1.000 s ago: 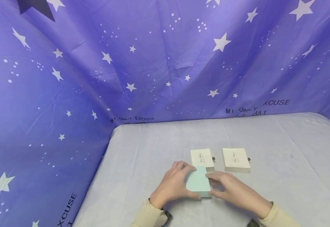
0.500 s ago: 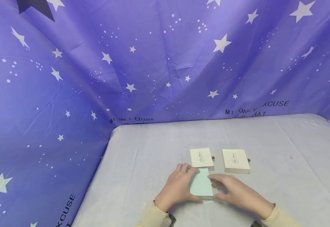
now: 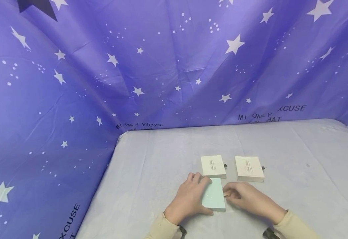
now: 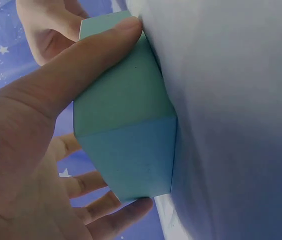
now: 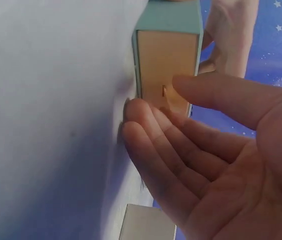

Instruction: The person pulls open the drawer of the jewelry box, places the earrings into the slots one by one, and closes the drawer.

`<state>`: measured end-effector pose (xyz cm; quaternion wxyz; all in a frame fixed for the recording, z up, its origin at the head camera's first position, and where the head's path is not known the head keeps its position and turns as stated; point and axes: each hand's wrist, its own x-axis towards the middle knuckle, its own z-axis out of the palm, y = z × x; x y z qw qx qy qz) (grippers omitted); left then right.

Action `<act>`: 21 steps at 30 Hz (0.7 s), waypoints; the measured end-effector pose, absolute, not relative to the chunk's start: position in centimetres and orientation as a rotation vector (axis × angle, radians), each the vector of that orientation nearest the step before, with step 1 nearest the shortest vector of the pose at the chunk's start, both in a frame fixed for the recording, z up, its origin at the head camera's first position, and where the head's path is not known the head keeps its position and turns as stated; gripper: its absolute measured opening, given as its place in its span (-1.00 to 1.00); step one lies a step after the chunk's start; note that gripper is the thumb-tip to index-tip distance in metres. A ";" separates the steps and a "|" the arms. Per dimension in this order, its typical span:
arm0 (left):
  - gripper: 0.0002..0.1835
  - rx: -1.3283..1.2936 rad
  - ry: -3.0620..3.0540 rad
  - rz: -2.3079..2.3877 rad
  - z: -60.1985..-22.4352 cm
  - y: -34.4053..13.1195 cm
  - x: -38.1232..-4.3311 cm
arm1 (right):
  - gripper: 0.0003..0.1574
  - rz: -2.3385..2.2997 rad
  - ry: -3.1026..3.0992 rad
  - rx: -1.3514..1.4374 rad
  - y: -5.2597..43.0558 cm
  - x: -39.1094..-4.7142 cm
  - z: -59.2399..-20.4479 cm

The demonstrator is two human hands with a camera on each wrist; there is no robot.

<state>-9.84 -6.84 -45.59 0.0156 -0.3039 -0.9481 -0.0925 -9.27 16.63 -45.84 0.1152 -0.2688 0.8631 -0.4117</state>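
Note:
A mint-green drawer box point(image 3: 213, 196) lies on the cloth-covered table. My left hand point(image 3: 189, 196) grips it from the left, with the thumb across the near side and fingertips at the far side, as the left wrist view shows. At the box's right end, a tan inner drawer point(image 5: 160, 57) shows inside the green sleeve, carrying a small ribbon pull tab point(image 5: 164, 91). My right hand point(image 3: 248, 199) has thumb and forefinger on either side of this tab and appears to pinch it; the fingertips partly hide it. The drawer sits flush in its sleeve.
Two cream boxes with dark print and black side tabs lie beyond the hands: the left cream box point(image 3: 213, 166) just behind the green one, the right cream box point(image 3: 249, 168) farther right. A purple star-patterned curtain point(image 3: 174, 66) borders the pale table cloth point(image 3: 162, 149).
The green box has shifted slightly right and toward me with my left hand on it. My right hand's fingers have moved off its side edge and closed around the pull tab.

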 end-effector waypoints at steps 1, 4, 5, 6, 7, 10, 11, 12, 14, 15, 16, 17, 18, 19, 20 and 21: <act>0.00 -0.946 -2.953 -0.291 -45.6 -6.8 -9.8 | -0.73 -1.201 2.528 -0.789 16.6 -9.3 -45.9; -0.01 -0.944 -2.963 -0.299 -45.6 -6.9 -9.8 | -0.82 -1.177 2.547 -0.779 16.2 -9.4 -46.0; -0.02 -0.943 -2.966 -0.303 -45.6 -6.9 -9.8 | -0.88 -1.165 2.560 -0.774 16.1 -9.4 -46.0; -0.02 -0.941 -2.970 -0.303 -45.6 -6.9 -9.8 | -0.95 -1.153 2.572 -0.763 16.0 -9.5 -46.0; -0.02 -0.941 -2.973 -0.296 -45.6 -6.9 -9.8 | -0.96 -1.141 2.586 -0.755 15.8 -9.5 -45.9; -0.02 -0.941 -2.980 -0.280 -45.6 -6.9 -9.8 | -0.81 -1.117 2.632 -0.737 15.5 -9.7 -45.9; -0.02 -0.941 -2.980 -0.273 -45.6 -6.8 -9.9 | -0.78 -1.111 2.644 -0.733 15.4 -9.8 -45.8; -0.02 -0.940 -2.979 -0.264 -45.6 -6.8 -9.9 | -0.77 -1.109 2.655 -0.727 15.4 -9.8 -45.8; -0.02 -0.939 -2.976 -0.255 -45.6 -6.8 -9.9 | -0.81 -1.110 2.671 -0.717 15.4 -9.8 -45.9; -0.02 -0.938 -2.973 -0.251 -45.6 -6.8 -9.9 | -0.82 -1.111 2.672 -0.711 15.4 -9.8 -45.9; -0.02 -0.937 -2.970 -0.247 -45.6 -6.8 -9.9 | -0.81 -1.112 2.672 -0.708 15.4 -9.8 -45.9; -0.02 -0.937 -2.967 -0.245 -45.7 -6.8 -9.8 | -0.81 -1.115 2.669 -0.707 15.5 -9.8 -46.0; -0.02 -0.936 -2.964 -0.244 -45.7 -6.8 -9.8 | -0.80 -1.118 2.666 -0.701 15.6 -9.9 -46.0; -0.02 -0.936 -2.961 -0.247 -45.7 -6.8 -9.8 | -0.80 -1.119 2.667 -0.703 15.7 -9.9 -46.1; -0.02 -0.935 -2.959 -0.249 -45.8 -6.8 -9.8 | -0.80 -1.120 2.668 -0.706 15.8 -9.9 -46.1; -0.02 -0.934 -2.957 -0.251 -45.8 -6.8 -9.8 | -0.80 -1.117 2.672 -0.705 15.9 -9.9 -46.2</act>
